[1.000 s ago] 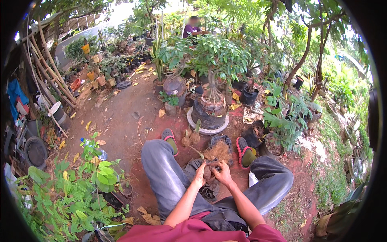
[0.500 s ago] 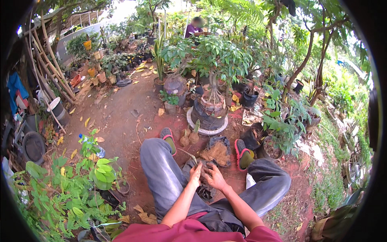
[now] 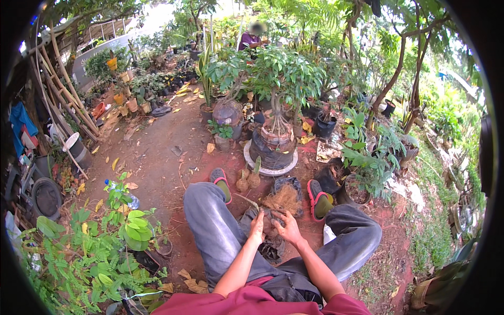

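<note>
Between my knees, my left hand [image 3: 256, 227] and my right hand [image 3: 287, 229] cup a dark brown, roundish clump [image 3: 270, 224] from both sides. The left fingers are pressed together along its side; the right fingers curve over the other side, thumb and forefinger a little apart. A pale, thin pointed piece [image 3: 245, 199] juts toward the upper left beside my left fingertips; whether it joins the clump I cannot tell. Dark plastic [image 3: 271, 252] lies crumpled below the hands. Just beyond them, loose brown fibre [image 3: 283, 198] rests on a black plastic bag [image 3: 295, 185].
Two fibre-wrapped balls, one with a green leaf [image 3: 254, 180], stand past my left shoe [image 3: 220, 184]. A potted tree [image 3: 272, 149] is farther ahead. Leafy plants [image 3: 89, 252] crowd the left, pots [image 3: 354, 191] the right. Another person [image 3: 251, 39] is in the background.
My right hand's fingers have lifted and opened slightly, showing more of the clump. My left hand stays against it. The view has shifted slightly.
</note>
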